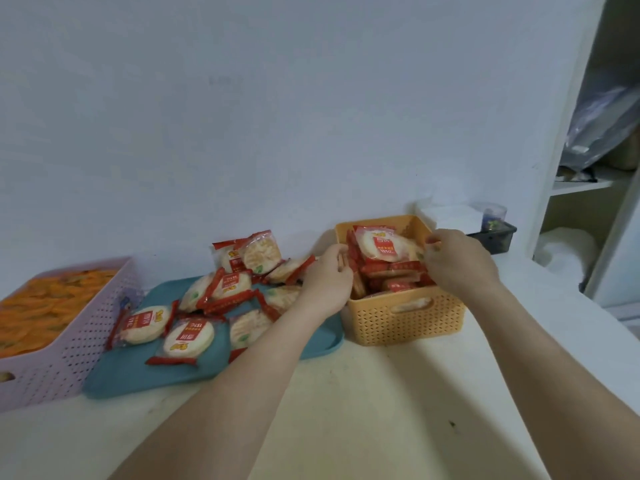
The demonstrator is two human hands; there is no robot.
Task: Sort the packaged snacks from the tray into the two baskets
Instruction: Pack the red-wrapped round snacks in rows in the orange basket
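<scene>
Head view shows me both hands at the orange basket (401, 317), which stands on the desk (346, 410) just right of the teal tray (145, 372). My left hand (327, 284) curls over the basket's left rim, fingers pressed against the rice cracker packets (384, 252) stacked inside; my right hand (459, 259) closes on the same stack from the far right side. Between them they grip the packets. More red-edged cracker packets (188, 336) lie heaped and scattered on the tray. Left of the tray sits a lilac basket (69, 358) filled with orange-wrapped snacks (41, 306).
</scene>
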